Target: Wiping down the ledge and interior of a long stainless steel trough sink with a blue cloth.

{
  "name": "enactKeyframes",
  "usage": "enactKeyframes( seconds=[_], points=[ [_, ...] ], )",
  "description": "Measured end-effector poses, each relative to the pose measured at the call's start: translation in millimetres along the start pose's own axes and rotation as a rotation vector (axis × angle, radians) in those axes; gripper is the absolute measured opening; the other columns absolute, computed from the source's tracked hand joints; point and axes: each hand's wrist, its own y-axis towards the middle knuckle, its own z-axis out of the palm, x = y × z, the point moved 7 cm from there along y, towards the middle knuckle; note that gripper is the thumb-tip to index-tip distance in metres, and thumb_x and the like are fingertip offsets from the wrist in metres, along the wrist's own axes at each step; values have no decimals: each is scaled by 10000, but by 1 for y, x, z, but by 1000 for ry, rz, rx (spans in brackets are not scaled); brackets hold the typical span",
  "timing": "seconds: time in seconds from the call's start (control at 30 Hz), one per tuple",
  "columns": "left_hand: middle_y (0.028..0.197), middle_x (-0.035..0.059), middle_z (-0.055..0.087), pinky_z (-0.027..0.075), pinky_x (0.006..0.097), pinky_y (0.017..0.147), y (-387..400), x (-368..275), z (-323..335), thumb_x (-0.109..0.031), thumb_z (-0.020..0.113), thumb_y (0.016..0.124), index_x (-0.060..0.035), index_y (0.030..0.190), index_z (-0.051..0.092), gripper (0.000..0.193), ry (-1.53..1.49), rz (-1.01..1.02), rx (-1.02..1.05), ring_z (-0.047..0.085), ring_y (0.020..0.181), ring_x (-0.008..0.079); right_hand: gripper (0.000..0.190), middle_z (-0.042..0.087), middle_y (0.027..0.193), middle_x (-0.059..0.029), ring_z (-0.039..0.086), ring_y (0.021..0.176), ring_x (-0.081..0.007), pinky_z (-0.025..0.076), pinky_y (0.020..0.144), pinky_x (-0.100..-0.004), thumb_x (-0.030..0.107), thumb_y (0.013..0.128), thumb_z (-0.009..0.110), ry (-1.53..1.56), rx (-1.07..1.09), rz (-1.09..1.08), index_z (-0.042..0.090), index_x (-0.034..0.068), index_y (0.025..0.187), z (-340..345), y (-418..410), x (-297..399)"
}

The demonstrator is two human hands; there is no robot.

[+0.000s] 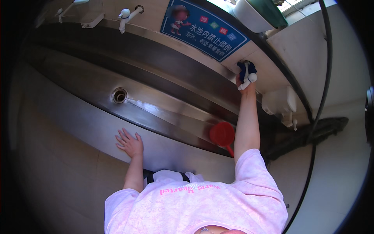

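Note:
My left hand (131, 144) rests on the brushed steel front ledge of a long trough sink (175, 153), fingers spread and holding nothing. Stretched out to the far wall, my right hand (238, 82) holds a dark blue cloth (242, 68) at a white tap (250, 78). The cloth wraps partly around the tap's pipe close to the wall. The tap hides part of that hand and its fingers. Below my right forearm, a red plastic dipper (222, 134) lies in the trough, its handle towards me. A round drain hole (119, 95) opens in the trough floor to the left.
Another white tap (125, 17) juts from the tiled wall at left. A blue sign (204, 32) bearing writing hangs between the taps. White wall-mounted boxes (279, 101) flank them. A white-and-green container (257, 14) sits above, and a black hose (325, 67) runs down the right side.

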Motion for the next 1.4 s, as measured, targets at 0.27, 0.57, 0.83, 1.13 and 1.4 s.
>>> enactKeyframes(
  seconds=[0.27, 0.57, 0.83, 1.13, 1.4],
  points=[
    [1482, 128, 211, 141, 562, 1054, -1, 3, -3, -399, 494, 841, -101, 1414, 258, 687, -15, 8, -5, 174, 1363, 358, 293, 612, 1087, -68, 588, 910, -183, 499, 801, -375, 330, 915, 481, 130, 46, 35, 566, 125, 1108, -3, -30, -21],
    [1484, 125, 209, 143, 561, 1052, 0, -5, -2, -402, 486, 842, -101, 1419, 247, 693, 0, 17, -6, 174, 1363, 357, 322, 612, 884, -91, 591, 768, -171, 503, 612, -339, 318, 834, 646, 289, 216, 364, 570, 77, 1033, -2, 20, 1],
    [1483, 123, 212, 145, 561, 1054, -4, 2, 0, -419, 476, 843, -106, 1420, 251, 693, 2, -3, -12, 174, 1365, 352, 358, 579, 721, -23, 560, 605, -156, 463, 530, -299, 448, 805, 654, -577, -58, -30, 556, 112, 877, -2, 6, 23],
    [1480, 128, 218, 145, 568, 1052, -2, 3, 1, -413, 474, 848, -106, 1415, 260, 680, -14, 4, 11, 187, 1359, 357, 377, 592, 1117, -94, 575, 941, -228, 483, 758, -355, 351, 935, 477, -280, -38, -73, 480, 92, 1210, -34, -54, 1],
    [1482, 126, 215, 152, 568, 1049, -2, 1, 2, -419, 472, 848, -106, 1419, 249, 689, 6, 18, -33, 185, 1359, 359, 465, 544, 1208, -111, 535, 1081, -252, 439, 921, -475, 445, 915, 466, -209, 208, 212, 480, 107, 1233, 6, -53, 16]
  ],
)
